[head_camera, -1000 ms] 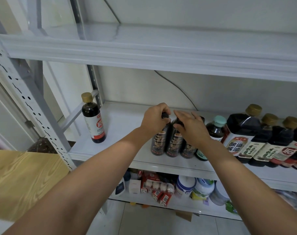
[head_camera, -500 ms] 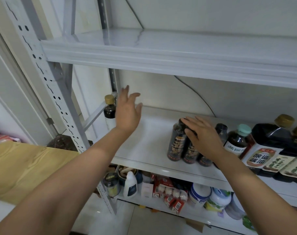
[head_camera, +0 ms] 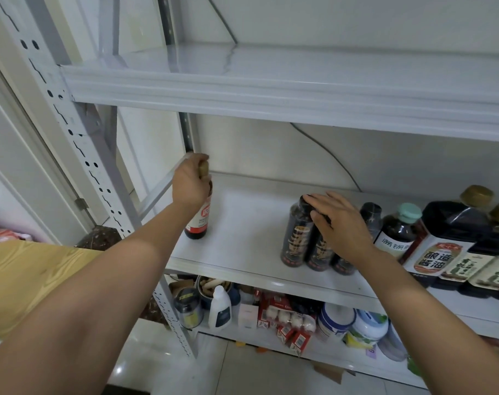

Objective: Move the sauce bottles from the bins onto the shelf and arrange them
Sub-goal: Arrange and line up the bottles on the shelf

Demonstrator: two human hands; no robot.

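Most dark sauce bottles [head_camera: 296,232] stand grouped on the white metal shelf [head_camera: 242,223]; my left hand [head_camera: 190,182] clamps the lone gold-capped bottle [head_camera: 198,220], my right hand [head_camera: 339,223] rests flat, fingers spread.

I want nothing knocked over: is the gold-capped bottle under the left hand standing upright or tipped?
Upright. The gold-capped bottle stands with its base flat on the shelf, its neck gripped by the left hand.

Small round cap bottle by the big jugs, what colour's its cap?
Mint green cap, head view.
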